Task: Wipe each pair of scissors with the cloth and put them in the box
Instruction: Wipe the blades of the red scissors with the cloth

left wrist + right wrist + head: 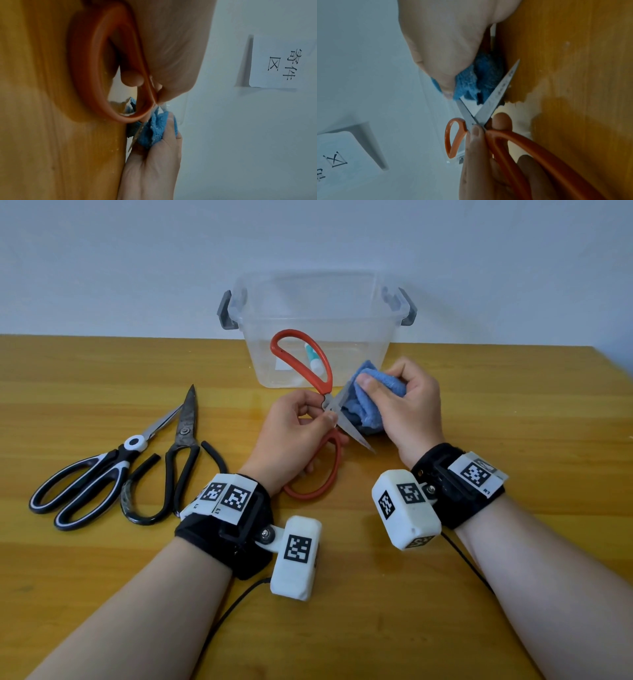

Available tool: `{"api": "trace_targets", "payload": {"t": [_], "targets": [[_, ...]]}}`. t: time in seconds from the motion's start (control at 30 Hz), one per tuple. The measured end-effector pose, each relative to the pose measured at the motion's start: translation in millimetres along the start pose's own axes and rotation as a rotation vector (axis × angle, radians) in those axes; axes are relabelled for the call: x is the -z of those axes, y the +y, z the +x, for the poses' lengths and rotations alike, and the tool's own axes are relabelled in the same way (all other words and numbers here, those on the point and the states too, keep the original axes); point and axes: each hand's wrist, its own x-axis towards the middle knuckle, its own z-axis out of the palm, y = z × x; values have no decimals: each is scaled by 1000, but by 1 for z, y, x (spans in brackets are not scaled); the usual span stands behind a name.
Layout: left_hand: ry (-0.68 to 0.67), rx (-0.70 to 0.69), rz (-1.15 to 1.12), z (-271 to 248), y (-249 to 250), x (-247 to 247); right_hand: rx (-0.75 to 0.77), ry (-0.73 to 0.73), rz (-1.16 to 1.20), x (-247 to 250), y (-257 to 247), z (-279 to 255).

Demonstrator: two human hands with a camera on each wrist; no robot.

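My left hand (301,426) grips the red-handled scissors (305,354) near the pivot, with fingers through the lower loop (96,67). The blades stand spread apart above the table. My right hand (394,402) holds a bunched blue cloth (366,398) wrapped round the upper blade, thumb on top; the lower blade (503,86) shows bare. In the right wrist view the cloth (471,83) covers the upper blade's tip. The clear plastic box (359,302) with grey latches stands behind the hands. Black-and-white scissors (96,474) and black metal scissors (181,446) lie at the left.
A small white and teal tube (313,356) lies inside the box. The wooden table (479,422) reaches to a pale wall behind. A paper sign with printed characters (281,63) hangs on a wall. Black cables trail from both wrist cameras.
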Motion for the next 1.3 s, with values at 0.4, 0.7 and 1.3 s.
{"api": "trace_targets", "payload": {"t": [0.4, 0.7, 1.3], "targets": [[5, -15, -4, -1, -1, 0, -63, 89, 6, -3, 2, 1], [99, -4, -27, 5, -8, 3, 44, 105, 161, 0, -7, -2], [27, -26, -42, 0, -1, 3, 6, -161, -68, -7, -5, -7]]}}
